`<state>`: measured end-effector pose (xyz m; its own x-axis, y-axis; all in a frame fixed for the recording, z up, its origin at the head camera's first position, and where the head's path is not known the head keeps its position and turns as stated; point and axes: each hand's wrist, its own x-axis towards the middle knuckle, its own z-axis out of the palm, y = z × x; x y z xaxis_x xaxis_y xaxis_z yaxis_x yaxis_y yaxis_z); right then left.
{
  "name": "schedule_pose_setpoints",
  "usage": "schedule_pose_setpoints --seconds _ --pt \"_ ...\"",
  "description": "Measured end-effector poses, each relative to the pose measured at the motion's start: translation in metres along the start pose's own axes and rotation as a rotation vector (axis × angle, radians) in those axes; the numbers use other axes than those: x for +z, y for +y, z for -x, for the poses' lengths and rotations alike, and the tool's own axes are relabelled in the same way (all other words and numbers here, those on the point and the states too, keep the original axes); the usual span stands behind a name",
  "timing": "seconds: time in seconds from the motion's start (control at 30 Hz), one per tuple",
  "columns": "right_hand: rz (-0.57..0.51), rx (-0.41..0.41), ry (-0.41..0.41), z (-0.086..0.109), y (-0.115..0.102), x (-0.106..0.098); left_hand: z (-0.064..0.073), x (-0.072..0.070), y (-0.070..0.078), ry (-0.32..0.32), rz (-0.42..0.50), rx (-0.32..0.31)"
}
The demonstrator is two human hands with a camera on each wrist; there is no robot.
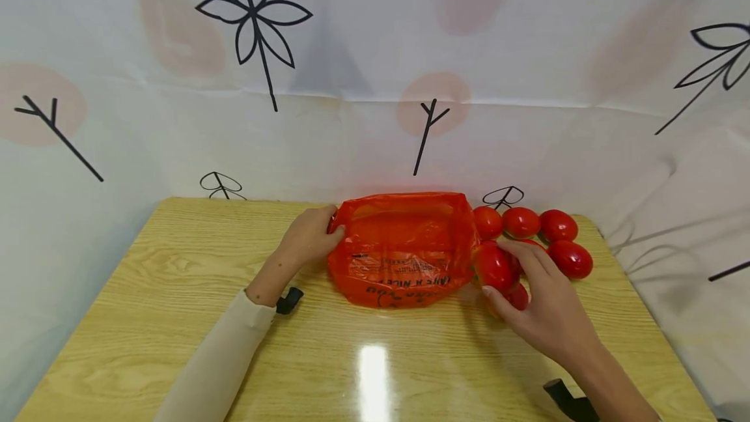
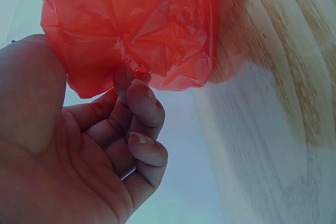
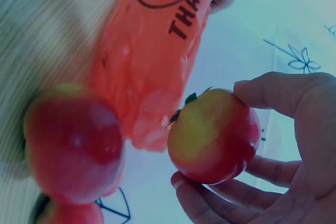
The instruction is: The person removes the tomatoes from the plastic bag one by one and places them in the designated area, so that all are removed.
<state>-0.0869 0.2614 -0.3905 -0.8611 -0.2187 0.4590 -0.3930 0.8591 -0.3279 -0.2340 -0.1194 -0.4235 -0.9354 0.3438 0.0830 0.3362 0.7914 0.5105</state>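
Note:
A red plastic bag (image 1: 404, 239) with black print lies on its side on the wooden table, its mouth toward the right. My left hand (image 1: 307, 236) pinches the bag's left end between thumb and fingers; the left wrist view shows the curled fingers (image 2: 144, 103) against the crumpled film. Beside the mouth, my right hand (image 1: 551, 311) grips a shiny tomato (image 3: 212, 135), red with a yellow patch and green leaves. More red tomatoes (image 1: 558, 225) sit behind and around that hand, some partly hidden by it.
The light wood table (image 1: 146, 318) ends at a white cloth backdrop (image 1: 363, 142) with drawn leaves and twigs. In the right wrist view, a large tomato (image 3: 73, 145) stands close to the held one. Glare lies near the table's front.

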Motion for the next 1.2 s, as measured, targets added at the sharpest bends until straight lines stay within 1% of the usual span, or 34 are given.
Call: schedule_pose_setpoints --seconds 0.1,0.27,0.57,0.7,0.97,1.2 --pt "-0.003 0.002 0.020 0.002 0.004 -0.003 0.000 0.001 -0.001 -0.001 -0.001 -0.002" --pt "0.018 0.017 0.029 0.006 0.008 -0.008 -0.001 0.002 -0.003 -0.003 -0.005 -0.004" --pt "0.020 0.071 0.020 0.016 0.019 -0.012 -0.003 0.001 -0.004 0.002 -0.026 0.011" --pt "0.026 0.084 0.017 0.020 0.024 -0.013 -0.003 0.002 -0.004 0.000 -0.027 0.004" --pt "0.052 0.089 0.023 0.025 0.033 -0.017 -0.003 0.002 -0.002 -0.005 -0.028 -0.009" --pt "0.058 0.106 -0.006 0.028 0.039 -0.020 -0.003 0.003 -0.003 -0.007 -0.030 -0.004"
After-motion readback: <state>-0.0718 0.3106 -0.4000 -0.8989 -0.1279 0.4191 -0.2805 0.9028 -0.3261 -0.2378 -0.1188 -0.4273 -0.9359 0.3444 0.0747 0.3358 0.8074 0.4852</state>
